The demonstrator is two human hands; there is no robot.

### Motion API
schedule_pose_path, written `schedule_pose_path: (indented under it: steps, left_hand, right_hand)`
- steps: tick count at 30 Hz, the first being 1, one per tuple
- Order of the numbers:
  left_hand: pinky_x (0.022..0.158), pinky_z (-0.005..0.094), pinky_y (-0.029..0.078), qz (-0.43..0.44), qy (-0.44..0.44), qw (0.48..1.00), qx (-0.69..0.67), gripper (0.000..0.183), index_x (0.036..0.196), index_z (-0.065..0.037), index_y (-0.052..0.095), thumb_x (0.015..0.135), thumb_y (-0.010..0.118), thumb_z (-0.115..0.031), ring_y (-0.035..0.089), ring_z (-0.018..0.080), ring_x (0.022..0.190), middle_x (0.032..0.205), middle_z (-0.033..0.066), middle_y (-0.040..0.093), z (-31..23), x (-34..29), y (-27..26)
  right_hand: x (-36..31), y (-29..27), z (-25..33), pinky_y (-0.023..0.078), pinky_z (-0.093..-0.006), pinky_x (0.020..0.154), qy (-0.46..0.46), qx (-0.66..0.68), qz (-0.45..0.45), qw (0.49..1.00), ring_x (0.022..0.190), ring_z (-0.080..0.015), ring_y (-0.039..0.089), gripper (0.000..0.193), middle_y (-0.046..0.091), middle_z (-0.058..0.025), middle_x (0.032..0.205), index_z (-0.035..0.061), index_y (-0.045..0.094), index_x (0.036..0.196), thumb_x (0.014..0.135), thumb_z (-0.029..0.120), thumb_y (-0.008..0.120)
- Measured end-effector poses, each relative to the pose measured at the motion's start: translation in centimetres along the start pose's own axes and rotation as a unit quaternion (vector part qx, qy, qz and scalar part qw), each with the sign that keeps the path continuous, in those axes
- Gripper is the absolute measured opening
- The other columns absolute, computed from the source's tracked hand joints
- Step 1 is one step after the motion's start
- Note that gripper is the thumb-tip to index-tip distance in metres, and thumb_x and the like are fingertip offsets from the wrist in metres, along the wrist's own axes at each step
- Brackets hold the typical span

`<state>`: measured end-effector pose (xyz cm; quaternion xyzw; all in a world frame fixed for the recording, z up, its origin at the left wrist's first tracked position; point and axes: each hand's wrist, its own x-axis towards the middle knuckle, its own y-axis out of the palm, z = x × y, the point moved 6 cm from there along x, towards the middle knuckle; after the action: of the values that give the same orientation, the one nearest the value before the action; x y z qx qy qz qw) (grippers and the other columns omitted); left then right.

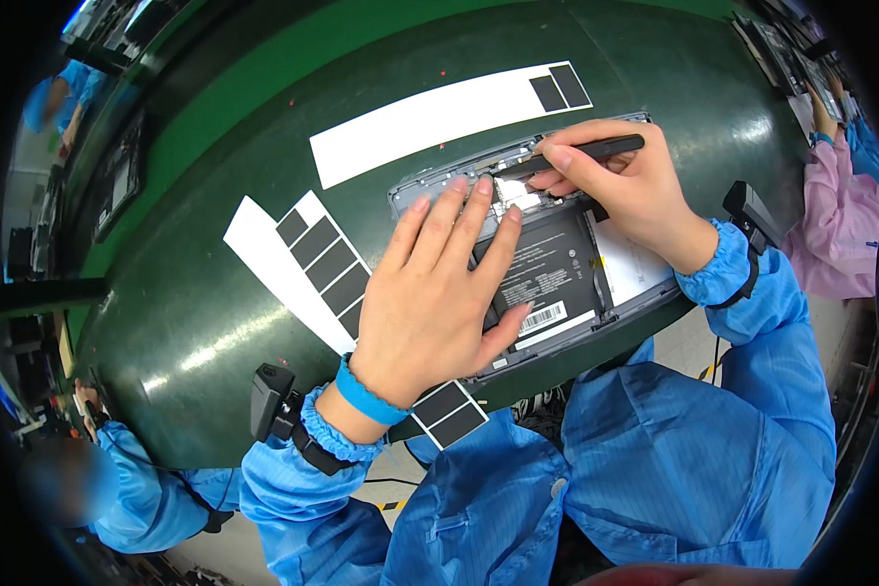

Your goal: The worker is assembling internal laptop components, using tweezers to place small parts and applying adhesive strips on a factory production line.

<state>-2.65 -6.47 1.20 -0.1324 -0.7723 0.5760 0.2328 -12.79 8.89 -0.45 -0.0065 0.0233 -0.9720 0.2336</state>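
An opened laptop base (610, 317) lies at a slant near the table's front edge, its inside parts and black battery (547, 272) showing. Across its left part my left hand (435, 264) rests with the fingers stretched and spread, holding nothing. Its fingertips touch the board area along the far side. My right hand (645, 190) is closed around black tweezers (596, 149), whose thin tip points left, close to my left fingertips. The tip's exact contact with the board is too small to make out. A silvery patch (523, 195) shows between my two hands.
A white strip with black pads (420, 127) lies beyond the laptop. Another such strip (283, 264) lies to the left, partly under my left hand; black pads (449, 412) show by my left wrist. Co-workers in blue (156, 488) and pink (835, 230) sit at either side.
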Motion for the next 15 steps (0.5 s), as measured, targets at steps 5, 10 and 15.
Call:
schedule_pose_path:
  steps: [5,10,15]
  left_hand:
    - [0.105,0.0437,0.039,-0.014,-0.003,0.999,-0.033,0.066,0.132,-0.005,0.054,0.074,0.072,-0.033,0.044,0.0371,0.129,0.141,0.0186,0.046,0.06,-0.37,0.6]
    - [0.104,0.0436,0.04,0.003,0.012,1.0,-0.025,0.065,0.131,-0.004,0.053,0.075,0.071,-0.031,0.044,0.038,0.127,0.141,0.0174,0.046,-0.3,-0.06,0.43]
    - [0.105,0.0449,0.039,0.002,0.009,1.0,-0.014,0.066,0.131,-0.002,0.052,0.074,0.07,-0.031,0.043,0.0378,0.127,0.14,0.0197,0.045,-0.56,0.13,0.56]
  right_hand:
    - [-0.07,-0.01,0.01,0.058,-0.0273,0.075,0.0,0.002,0.001,1.0,0.086,-0.0207,0.071,0.021,0.069,-0.0146,0.094,-0.0082,0.066,0.104,0.091,0.009,0.064]
    - [0.0,0.07,-0.1,0.058,-0.0278,0.076,0.001,0.004,-0.001,1.0,0.086,-0.0208,0.071,0.02,0.069,-0.0144,0.093,-0.0081,0.066,0.104,0.091,0.008,0.063]
    - [0.06,-0.07,-0.1,0.058,-0.0281,0.077,0.002,0.011,-0.001,1.0,0.086,-0.021,0.071,0.02,0.069,-0.0142,0.094,-0.0081,0.066,0.103,0.091,0.007,0.063]
